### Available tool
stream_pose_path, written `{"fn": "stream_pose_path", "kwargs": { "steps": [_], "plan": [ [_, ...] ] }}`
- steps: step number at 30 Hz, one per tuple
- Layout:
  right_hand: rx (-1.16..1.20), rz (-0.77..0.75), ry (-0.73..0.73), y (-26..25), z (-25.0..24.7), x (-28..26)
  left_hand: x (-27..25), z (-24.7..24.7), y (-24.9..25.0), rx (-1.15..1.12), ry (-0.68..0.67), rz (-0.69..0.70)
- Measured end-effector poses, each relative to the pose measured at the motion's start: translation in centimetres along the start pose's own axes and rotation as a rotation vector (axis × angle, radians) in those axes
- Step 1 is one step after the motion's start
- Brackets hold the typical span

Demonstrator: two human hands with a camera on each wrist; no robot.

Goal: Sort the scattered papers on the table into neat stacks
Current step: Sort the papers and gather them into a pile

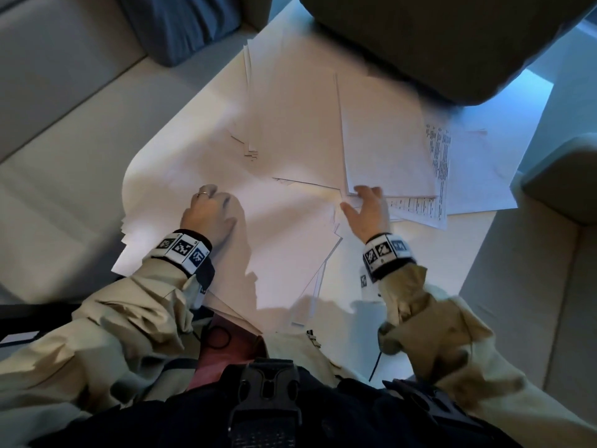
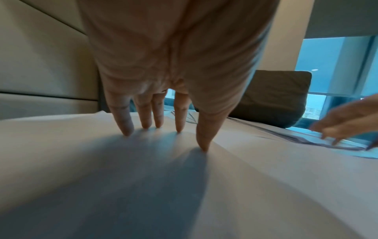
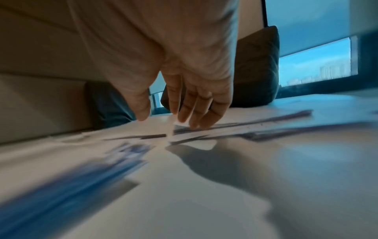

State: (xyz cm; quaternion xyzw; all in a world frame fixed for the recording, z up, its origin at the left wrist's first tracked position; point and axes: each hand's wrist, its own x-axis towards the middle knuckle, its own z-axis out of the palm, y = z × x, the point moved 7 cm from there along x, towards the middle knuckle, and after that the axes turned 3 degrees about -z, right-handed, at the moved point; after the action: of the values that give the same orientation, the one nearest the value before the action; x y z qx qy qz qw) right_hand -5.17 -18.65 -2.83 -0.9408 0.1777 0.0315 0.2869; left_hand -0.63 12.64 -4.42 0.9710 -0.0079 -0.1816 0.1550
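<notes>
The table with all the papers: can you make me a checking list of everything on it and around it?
Surface: white table, mostly covered.
Job's things: papers overlapping loosely; printed sheets at right; not yet neat.
Clutter: nothing seen.
Grips: left hand presses fingertips on the near pile; right hand touches a pile's corner.
Cables: thin black cord by the jacket.
Surroundings: grey cushion, blue cushion, window.

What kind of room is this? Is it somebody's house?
Probably a lounge or hotel-style sitting room, though I can't be sure. A pale cushioned sofa wraps around a white table, there are dark cushions, and a big window shows tall buildings outside.
</notes>
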Motion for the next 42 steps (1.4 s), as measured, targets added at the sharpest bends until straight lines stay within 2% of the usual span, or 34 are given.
{"fn": "stream_pose_path", "kwargs": {
  "steps": [2, 7, 13, 21, 30, 32, 36, 37, 39, 42],
  "plan": [
    [-0.025, 0.006, 0.042, 0.1, -0.3, 2.1, -0.2, 0.4, 0.3, 0.001, 0.002, -0.007],
    [-0.156, 0.071, -0.045, 0.5, 0.9, 4.9, 0.0, 0.4, 0.3, -0.007, -0.009, -0.001],
    [-0.246, 0.099, -0.014, 0.8, 0.7, 5.4, 0.4, 0.3, 0.1, 0.003, -0.018, -0.003],
    [-0.374, 0.118, -0.08, -0.3, 0.7, 6.3, 0.4, 0.3, -0.2, 0.002, -0.006, -0.011],
    [-0.27, 0.08, 0.075, 0.5, -2.5, 5.8, 0.4, 0.3, -0.4, 0.007, 0.002, 0.006],
    [-0.178, 0.014, 0.203, -0.1, -4.1, 4.9, 0.5, 0.3, -0.4, -0.011, -0.003, 0.008],
    [0.034, -0.275, 0.585, -3.0, -8.7, 1.6, 1.1, -0.3, -0.2, -0.088, -0.038, 0.021],
    [0.092, -0.349, 0.639, -3.8, -9.8, 0.6, 1.3, -0.7, 0.1, -0.133, -0.032, 0.026],
    [0.19, -0.493, 0.654, -5.6, -11.5, -1.4, 1.2, -2.0, 1.6, -0.217, 0.024, 0.081],
    [0.221, -0.67, 0.549, -8.0, -12.6, -4.2, 0.2, -5.3, 5.2, -0.348, 0.225, 0.274]
  ]
}}
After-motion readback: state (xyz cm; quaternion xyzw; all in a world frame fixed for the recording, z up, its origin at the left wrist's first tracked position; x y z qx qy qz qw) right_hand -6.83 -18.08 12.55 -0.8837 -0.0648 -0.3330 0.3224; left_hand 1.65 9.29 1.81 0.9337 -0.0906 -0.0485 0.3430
